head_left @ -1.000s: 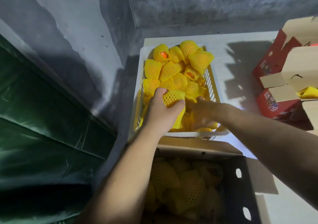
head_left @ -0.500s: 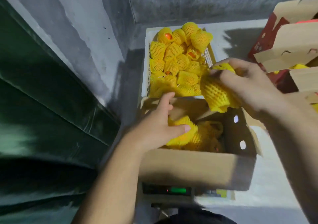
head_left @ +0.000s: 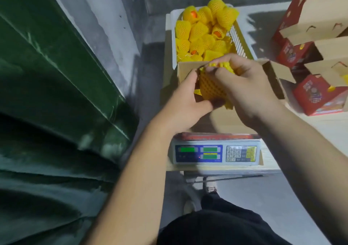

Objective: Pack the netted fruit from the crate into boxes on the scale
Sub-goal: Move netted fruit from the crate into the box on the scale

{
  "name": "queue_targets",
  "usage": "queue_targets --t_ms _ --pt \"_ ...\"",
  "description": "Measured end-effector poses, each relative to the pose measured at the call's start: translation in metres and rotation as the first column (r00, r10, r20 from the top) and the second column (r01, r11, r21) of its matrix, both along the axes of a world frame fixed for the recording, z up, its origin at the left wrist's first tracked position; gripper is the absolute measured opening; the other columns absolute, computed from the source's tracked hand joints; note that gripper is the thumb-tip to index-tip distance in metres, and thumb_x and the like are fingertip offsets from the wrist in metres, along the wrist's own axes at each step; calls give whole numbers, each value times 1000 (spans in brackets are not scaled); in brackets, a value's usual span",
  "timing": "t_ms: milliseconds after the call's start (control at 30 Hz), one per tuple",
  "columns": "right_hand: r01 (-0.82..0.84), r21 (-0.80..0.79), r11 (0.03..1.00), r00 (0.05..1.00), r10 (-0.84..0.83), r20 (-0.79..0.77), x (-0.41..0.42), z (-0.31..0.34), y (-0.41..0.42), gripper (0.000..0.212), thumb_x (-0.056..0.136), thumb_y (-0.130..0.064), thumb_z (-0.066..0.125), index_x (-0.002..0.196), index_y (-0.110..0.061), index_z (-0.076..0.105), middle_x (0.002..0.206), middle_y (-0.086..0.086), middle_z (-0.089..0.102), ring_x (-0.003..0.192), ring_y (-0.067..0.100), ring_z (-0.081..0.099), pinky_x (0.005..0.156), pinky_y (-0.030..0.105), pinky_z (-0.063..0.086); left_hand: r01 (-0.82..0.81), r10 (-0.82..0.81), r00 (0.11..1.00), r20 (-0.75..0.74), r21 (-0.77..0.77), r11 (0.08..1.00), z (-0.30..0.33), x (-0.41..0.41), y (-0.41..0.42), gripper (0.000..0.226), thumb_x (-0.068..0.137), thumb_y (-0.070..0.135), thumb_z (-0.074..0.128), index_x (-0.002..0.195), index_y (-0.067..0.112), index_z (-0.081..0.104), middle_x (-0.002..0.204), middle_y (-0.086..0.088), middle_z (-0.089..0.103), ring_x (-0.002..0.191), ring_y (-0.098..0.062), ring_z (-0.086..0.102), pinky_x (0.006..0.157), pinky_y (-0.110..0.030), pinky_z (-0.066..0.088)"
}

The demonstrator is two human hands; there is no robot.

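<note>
A white plastic crate [head_left: 243,39] at the back of the table holds several fruits in yellow foam nets [head_left: 199,32]. In front of it an open cardboard box [head_left: 185,69] stands on a digital scale [head_left: 214,153]. Over the box both hands hold one netted fruit [head_left: 211,85]. My left hand [head_left: 185,101] cups its left and lower side. My right hand [head_left: 248,86] grips it from above and the right, fingertips pinching the net's top edge. The hands hide the inside of the box.
Red and tan gift cartons [head_left: 318,43] with raised flaps are stacked at the right of the pale table [head_left: 331,130]. A dark green tarp [head_left: 52,94] fills the left. A grey concrete wall [head_left: 116,24] stands behind. My dark trousers and a shoe [head_left: 210,185] show below the scale.
The view tilted down, so the scale now shows. My right hand brought its netted fruit down over the box, and my left hand left the fruit in the box and now cups this one.
</note>
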State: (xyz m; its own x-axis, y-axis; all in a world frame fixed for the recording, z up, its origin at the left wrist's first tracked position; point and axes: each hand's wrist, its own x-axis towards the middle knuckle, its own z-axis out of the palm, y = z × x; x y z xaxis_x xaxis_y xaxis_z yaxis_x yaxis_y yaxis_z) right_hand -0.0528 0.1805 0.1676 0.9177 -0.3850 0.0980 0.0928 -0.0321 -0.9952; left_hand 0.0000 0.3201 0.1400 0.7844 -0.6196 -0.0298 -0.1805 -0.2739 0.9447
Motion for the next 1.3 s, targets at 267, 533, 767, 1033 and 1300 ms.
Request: queue_targets --t_ms 267,533,767,1033,1300 --pt "-115 104 988 976 132 -175 -10 -13 17 47 80 -40 77 125 -28 66 115 4 73 110 23 71 92 47 61 30 -27 993 119 -21 999 -1 -20 40 83 94 7 72 157 44 31 155 12 46 137 -8 51 105 -24 51" --pt "-72 212 975 987 100 -126 -14 -19 31 8 88 -26 71 95 -28 75 88 2 71 85 21 70 67 37 55 119 -119 992 31 9 993 0 -28 56 85 95 12 64 155 56 21 151 15 46 129 -3 57 101 -28 55" --pt "-6 248 969 999 17 -45 -15 -15 33 18 94 -31 71 109 -22 72 95 2 72 88 22 71 57 30 53 -2 7 998 66 -74 997 -1 -32 45 80 101 5 62 163 35 21 162 6 38 144 -10 45 116 -41 46" --pt "38 -349 936 999 -39 6 -10 -15 -12 59 74 -44 83 125 -24 60 111 -2 64 101 18 65 86 39 61 -200 204 973 104 -45 979 -5 -22 37 61 101 13 65 155 28 41 148 5 56 123 -6 60 97 -15 49" --pt "-276 -855 439 803 -383 -456 11 -43 -90 90 83 -56 77 154 -16 38 147 23 45 131 44 46 110 46 40 -248 235 963 134 84 965 -11 -12 46 39 109 12 45 144 27 55 141 8 59 125 -3 55 99 -14 43"
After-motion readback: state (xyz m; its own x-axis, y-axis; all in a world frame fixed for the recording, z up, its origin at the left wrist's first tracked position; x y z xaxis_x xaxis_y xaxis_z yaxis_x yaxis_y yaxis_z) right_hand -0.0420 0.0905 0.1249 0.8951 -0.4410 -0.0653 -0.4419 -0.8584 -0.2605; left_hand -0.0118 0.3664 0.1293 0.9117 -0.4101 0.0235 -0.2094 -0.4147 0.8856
